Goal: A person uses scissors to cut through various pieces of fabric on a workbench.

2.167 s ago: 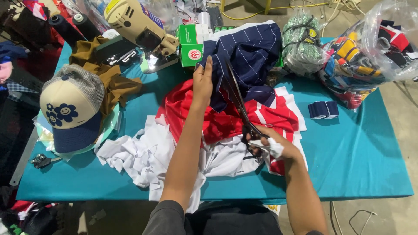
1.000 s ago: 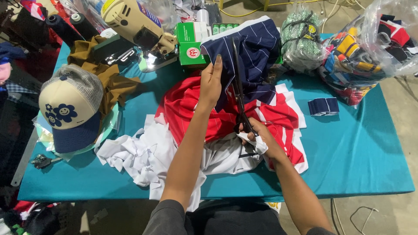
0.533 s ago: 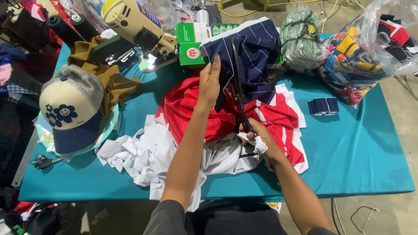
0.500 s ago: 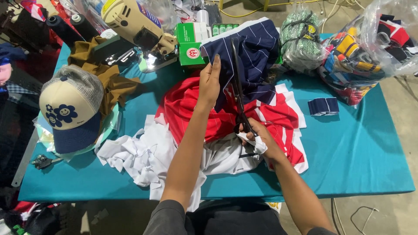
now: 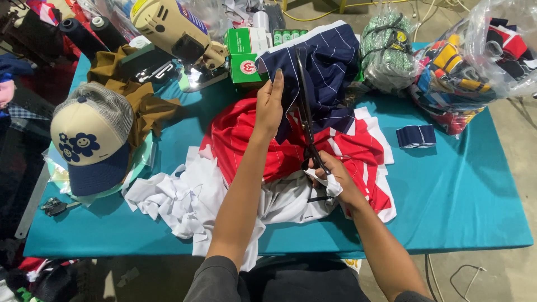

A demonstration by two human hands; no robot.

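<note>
Cap (image 5: 89, 142) left of fabric pile (image 5: 291, 151)

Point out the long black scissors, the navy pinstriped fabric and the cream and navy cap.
long black scissors (image 5: 304, 103), head view, on the blades.
navy pinstriped fabric (image 5: 331, 61), head view, on the upper panel.
cream and navy cap with flower faces (image 5: 84, 131), head view, on the cream front.

left hand (image 5: 270, 106): arm extended, fingers upright, pinching | right hand (image 5: 330, 176): fingers curled, gripping

green boxes (image 5: 246, 53), clear plastic bags (image 5: 475, 61)
</note>
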